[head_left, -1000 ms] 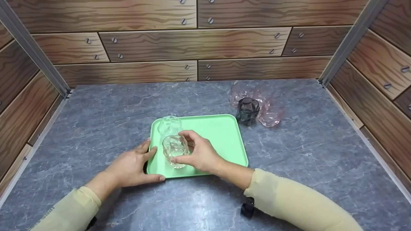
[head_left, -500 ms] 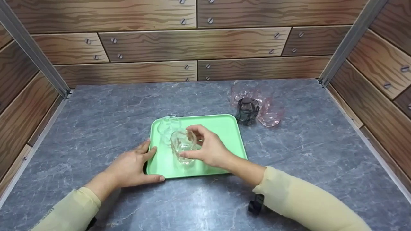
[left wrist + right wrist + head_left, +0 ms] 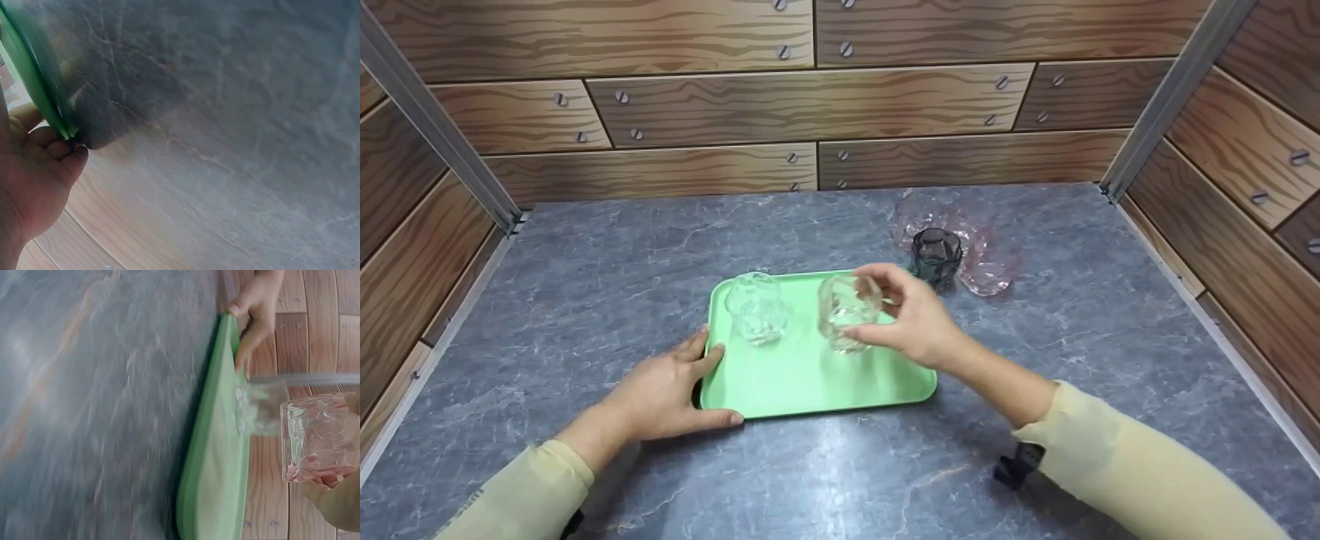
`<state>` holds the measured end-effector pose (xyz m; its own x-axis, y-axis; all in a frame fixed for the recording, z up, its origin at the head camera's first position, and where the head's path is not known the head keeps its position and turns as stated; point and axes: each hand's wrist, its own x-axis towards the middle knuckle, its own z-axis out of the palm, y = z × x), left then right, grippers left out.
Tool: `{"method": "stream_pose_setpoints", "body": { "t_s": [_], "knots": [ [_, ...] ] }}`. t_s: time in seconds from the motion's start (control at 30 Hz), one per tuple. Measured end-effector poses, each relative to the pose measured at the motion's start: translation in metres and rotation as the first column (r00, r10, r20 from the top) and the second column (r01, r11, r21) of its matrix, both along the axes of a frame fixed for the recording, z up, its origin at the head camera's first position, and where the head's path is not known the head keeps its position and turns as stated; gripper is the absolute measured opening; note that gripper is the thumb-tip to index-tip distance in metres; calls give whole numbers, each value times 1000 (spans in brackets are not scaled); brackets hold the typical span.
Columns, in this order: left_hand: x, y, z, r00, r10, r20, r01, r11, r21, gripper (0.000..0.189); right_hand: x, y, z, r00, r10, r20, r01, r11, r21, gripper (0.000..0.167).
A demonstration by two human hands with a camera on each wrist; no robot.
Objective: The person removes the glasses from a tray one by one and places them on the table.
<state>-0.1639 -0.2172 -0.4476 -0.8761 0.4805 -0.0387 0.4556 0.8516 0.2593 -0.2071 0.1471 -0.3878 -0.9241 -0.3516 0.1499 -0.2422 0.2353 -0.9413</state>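
In the head view my right hand [image 3: 911,319] grips a clear drinking glass [image 3: 847,315] with a textured wall, thumb on the near side and fingers behind. The right wrist view shows this glass [image 3: 318,439] raised off the green tray [image 3: 216,467]. My left hand [image 3: 671,394] holds the tray [image 3: 802,386] at its near left corner, thumb along the front edge and fingers at the left rim. On the tray's far left part stands another clear glass [image 3: 757,319]. The left wrist view has the left hand's [image 3: 42,169] curled fingers against the tray corner.
A dark grey glass [image 3: 936,259] stands just past the tray's far right corner. Behind and beside it is a group of pink glasses [image 3: 990,271]. Wood-patterned panels [image 3: 810,105] enclose the marbled grey table [image 3: 607,277] at the back and sides.
My right hand has carried the clear glass from the tray's left part toward its right and farther back. The left hand stays at the corner, and the other glasses stand where they were.
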Motion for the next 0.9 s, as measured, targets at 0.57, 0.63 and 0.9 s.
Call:
{"method": "stream_pose_setpoints", "body": {
  "t_s": [0.57, 0.63, 0.9],
  "knots": [
    [0, -1, 0, 1000, -1, 7, 1, 1000, 12, 115, -13, 75, 5, 990, -131, -45, 132, 991, -1, 72],
    [0, -1, 0, 1000, 2, 11, -2, 1000, 10, 115, -14, 81, 3, 989, -138, -50, 139, 990, 8, 72],
    [0, 0, 0, 1000, 4, 27, -4, 1000, 9, 116, -15, 102, -4, 988, -150, -34, 152, 987, 56, 75]
  ]
}}
